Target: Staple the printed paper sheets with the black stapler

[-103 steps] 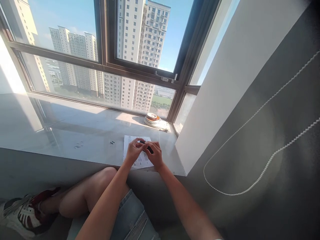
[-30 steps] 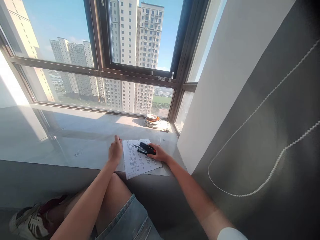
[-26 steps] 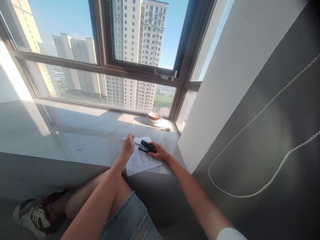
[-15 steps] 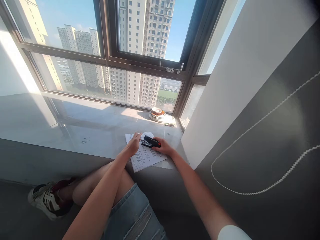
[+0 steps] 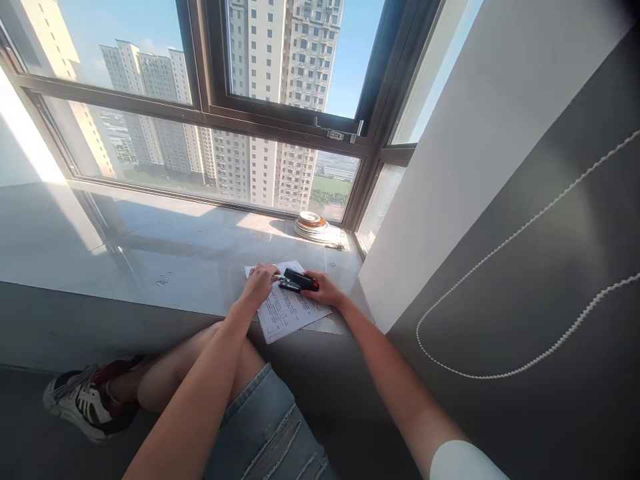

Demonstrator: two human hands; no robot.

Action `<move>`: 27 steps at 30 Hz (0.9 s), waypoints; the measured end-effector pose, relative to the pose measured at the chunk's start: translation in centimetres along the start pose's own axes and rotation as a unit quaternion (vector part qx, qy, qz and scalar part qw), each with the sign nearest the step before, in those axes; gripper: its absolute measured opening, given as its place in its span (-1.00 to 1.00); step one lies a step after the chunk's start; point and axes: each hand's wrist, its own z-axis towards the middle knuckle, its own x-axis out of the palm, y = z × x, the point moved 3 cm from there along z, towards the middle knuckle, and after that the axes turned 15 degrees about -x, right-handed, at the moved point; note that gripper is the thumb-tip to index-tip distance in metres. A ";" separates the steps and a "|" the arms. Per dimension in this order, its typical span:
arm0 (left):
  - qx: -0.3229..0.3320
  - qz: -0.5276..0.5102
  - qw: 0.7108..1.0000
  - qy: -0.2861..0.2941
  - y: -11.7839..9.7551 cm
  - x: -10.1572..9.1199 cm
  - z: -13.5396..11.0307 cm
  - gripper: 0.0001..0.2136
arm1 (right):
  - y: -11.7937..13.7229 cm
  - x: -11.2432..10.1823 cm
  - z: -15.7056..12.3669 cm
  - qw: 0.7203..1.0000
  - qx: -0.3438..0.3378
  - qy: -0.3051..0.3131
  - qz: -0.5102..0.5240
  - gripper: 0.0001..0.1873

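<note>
A black stapler with a red end [image 5: 300, 279] lies on printed paper sheets [image 5: 287, 313] on the grey window ledge [image 5: 165, 253]. My right hand [image 5: 324, 291] grips the stapler's rear end. My left hand [image 5: 261, 282] has its fingers curled at the stapler's open front, pinching something too small to make out. The stapler's top looks hinged up from its base.
A stack of small round plates [image 5: 311, 225] stands at the ledge's back right corner. A few loose staples [image 5: 164, 279] lie on the ledge to the left. A white wall [image 5: 450, 167] closes the ledge on the right; a bead chain [image 5: 525, 220] hangs on the grey wall.
My left hand moved in from the ledge left of the paper to the stapler's front. My right hand stayed on the stapler. The view shifted a little.
</note>
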 end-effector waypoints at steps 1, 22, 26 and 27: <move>0.003 0.000 1.000 0.002 -0.1 0.0 0.0 -0.78 | 0.0 0.0 0.0 1.000 0.002 0.000 -0.003 -0.48; -0.042 -0.070 0.997 -0.004 0.7 0.0 0.1 -0.75 | -0.3 0.1 -0.1 1.000 0.014 0.001 -0.022 -0.47; -0.144 -0.138 0.979 -0.028 2.0 -0.4 -0.5 -0.69 | -0.1 0.1 0.0 1.000 0.017 -0.002 -0.021 -0.47; -0.159 -0.162 0.974 -0.015 2.1 -0.4 -0.6 -0.70 | -0.1 0.1 0.0 1.000 0.018 -0.004 -0.023 -0.47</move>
